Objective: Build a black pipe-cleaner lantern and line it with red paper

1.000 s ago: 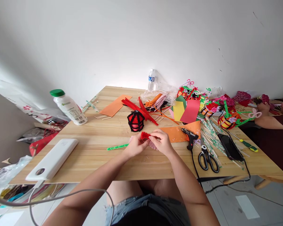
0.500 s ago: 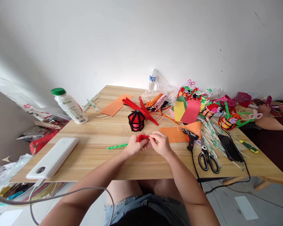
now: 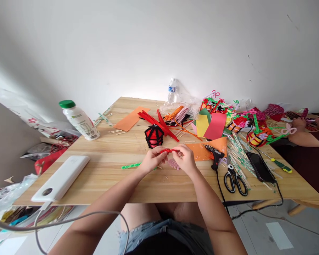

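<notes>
My left hand and my right hand meet over the wooden table, both pinching a short red pipe cleaner stretched between their fingertips. A pink coiled piece lies on the table just under my right hand. Right behind the hands stands a small red and black lantern made of pipe cleaners. To the left of my left hand a green pipe cleaner lies flat.
A glue gun, scissors and a black phone lie to the right. A white power bank and green-capped bottle are at left. Coloured paper, red pipe cleaners and a water bottle sit behind. Another person's arm rests far right.
The bunched red pipe cleaner between my hands has been drawn out into a thin horizontal strand. My hands have shifted slightly apart and forward.
</notes>
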The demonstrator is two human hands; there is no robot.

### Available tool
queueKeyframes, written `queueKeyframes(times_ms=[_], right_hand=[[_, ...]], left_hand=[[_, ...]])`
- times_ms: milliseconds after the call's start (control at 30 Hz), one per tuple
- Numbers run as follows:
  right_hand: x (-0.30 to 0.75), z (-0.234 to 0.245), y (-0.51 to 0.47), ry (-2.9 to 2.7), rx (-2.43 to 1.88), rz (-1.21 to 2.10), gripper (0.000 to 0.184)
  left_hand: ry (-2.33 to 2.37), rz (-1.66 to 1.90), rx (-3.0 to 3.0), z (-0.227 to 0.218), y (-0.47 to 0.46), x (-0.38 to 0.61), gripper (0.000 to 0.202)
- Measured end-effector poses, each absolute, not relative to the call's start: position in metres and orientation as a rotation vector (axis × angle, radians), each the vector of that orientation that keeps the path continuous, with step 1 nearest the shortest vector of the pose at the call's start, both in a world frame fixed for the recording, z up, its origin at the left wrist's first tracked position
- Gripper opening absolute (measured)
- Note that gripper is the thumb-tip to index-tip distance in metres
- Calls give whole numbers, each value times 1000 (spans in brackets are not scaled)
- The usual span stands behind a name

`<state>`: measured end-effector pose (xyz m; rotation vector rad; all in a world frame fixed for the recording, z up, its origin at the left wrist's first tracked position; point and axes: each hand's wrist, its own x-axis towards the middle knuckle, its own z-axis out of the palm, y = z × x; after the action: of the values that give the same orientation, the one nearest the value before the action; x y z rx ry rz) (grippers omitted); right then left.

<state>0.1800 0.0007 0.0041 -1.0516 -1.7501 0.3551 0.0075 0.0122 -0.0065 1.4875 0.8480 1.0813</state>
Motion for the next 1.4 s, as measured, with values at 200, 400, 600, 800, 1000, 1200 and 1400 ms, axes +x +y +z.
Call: queueKeyframes(times_ms=[200,400,600,800,1000,1200,1400], right_hand=[[177,4,0,-1611,-1123,495,11],[175,1,0,-1604,-1079,510,12],[178,0,1,-1692,-1024,454,13],[176,-4,-1,-1691,-1011,629,16],[171,-4,-3,-1574,-1125,938,36],[163,-3,-7,-1455,-1165,1163,31],[168,-8,0,-1311,-1231,1170,23]], left_hand=[[920,1290,1794,-10,15,6,32],[900,1167,1871,-9,12,6,34],[946,1005,1974,-4,9,6,32],[860,911,1587,-13,8,12,38],[965,1193,1202,-14,9,18,44],[1004,1300,1124,-9,10,16,48],[1019,1241,1191,-12,11,14,43]])
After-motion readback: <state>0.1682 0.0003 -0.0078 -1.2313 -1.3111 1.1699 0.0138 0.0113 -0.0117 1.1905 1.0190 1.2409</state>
